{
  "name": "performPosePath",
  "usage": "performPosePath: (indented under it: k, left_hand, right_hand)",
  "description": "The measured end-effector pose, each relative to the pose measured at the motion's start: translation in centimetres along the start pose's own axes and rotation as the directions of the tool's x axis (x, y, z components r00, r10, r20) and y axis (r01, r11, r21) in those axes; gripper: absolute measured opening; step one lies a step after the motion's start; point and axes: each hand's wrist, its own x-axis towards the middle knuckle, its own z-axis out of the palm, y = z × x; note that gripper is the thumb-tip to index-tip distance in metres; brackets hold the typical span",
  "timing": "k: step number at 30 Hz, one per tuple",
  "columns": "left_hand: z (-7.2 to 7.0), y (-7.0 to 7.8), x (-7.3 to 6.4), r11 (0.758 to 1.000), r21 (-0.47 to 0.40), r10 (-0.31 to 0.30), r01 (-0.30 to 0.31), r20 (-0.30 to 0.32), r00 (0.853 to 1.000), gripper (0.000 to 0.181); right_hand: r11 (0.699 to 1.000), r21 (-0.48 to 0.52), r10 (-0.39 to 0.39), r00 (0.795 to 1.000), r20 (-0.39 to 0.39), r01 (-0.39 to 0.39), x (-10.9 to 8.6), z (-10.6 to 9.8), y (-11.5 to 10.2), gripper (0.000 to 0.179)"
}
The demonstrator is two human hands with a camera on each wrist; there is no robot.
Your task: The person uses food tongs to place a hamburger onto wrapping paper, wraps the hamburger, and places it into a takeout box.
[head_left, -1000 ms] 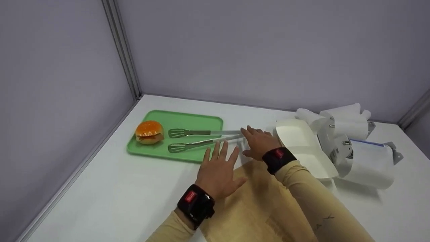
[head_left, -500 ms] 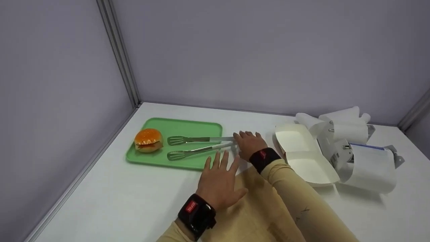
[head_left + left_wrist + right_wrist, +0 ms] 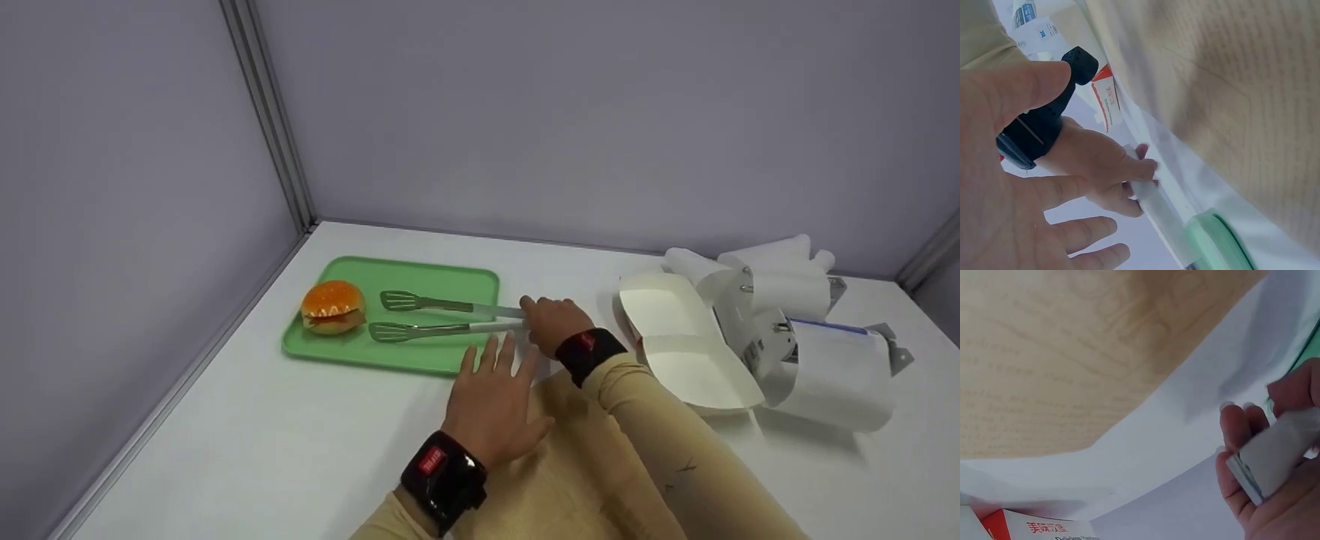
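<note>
Metal tongs with slotted heads and pale handles (image 3: 431,331) spread over a green tray (image 3: 390,359). My right hand (image 3: 559,326) grips them at the handle end, beyond the tray's right edge; in the right wrist view its fingers curl round the pale handle (image 3: 1275,458). A burger (image 3: 333,307) with a glossy bun sits on the tray's left side, left of the tong heads. My left hand (image 3: 491,409), fingers straight and spread, is over the left side of a brown printed paper sheet (image 3: 570,480). Whether it touches the paper is hidden.
Right of my right hand stands an unfolded white takeaway box (image 3: 697,371), with red print on its outside. Behind it are white curled sheets on a metal-fitted holder (image 3: 832,367). Grey panels (image 3: 562,127) wall the white table (image 3: 300,435) at the back and left.
My right hand has gone from lying flat over the tong handles to curling round them. The tong heads have shifted slightly. My left hand stays nearly in place.
</note>
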Motion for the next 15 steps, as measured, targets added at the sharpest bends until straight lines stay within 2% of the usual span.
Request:
performPosePath:
  k: [7,10,15]
  left_hand:
    - [0.02,-0.39,0.02,1.000,-0.018,-0.010,0.009,-0.014,1.000,0.082]
    - [0.03,-0.47,0.06,1.000,-0.014,-0.017,0.017,-0.012,1.000,0.081]
    - [0.08,-0.59,-0.01,1.000,-0.002,-0.017,0.017,0.003,1.000,0.079]
  right_hand:
    - [0.997,0.082,-0.009,0.999,0.040,0.006,-0.25,-0.70,-0.30,0.040]
    - [0.996,0.084,-0.018,1.000,0.013,0.017,-0.43,-0.78,-0.26,0.039]
    - [0.996,0.080,-0.033,0.999,-0.029,0.036,-0.67,-0.41,0.02,0.050]
